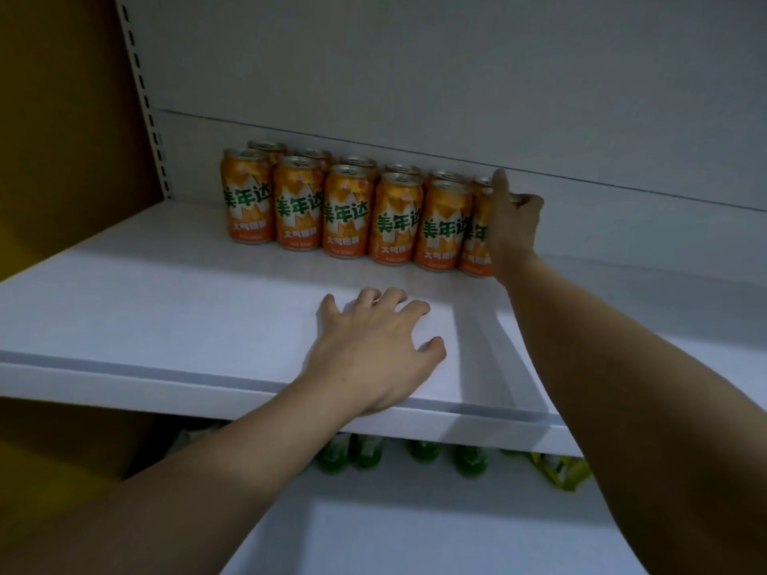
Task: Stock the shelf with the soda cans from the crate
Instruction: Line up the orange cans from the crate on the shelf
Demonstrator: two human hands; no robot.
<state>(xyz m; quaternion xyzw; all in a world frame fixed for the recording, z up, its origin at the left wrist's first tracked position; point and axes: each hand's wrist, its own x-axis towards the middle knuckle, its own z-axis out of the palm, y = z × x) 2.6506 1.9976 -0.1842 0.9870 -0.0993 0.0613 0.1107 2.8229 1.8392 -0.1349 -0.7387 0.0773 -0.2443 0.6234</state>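
Several orange soda cans stand upright in two rows at the back of the white shelf. My right hand grips the rightmost front can from the side and top, and hides most of it. My left hand rests on the shelf near its front edge, fingers spread and slightly curled, holding nothing. No crate is in view.
The grey back panel and a slotted upright close the shelf behind and at left. Below the shelf stand green bottles and a yellow-green packet. Bare shelf lies right of the cans.
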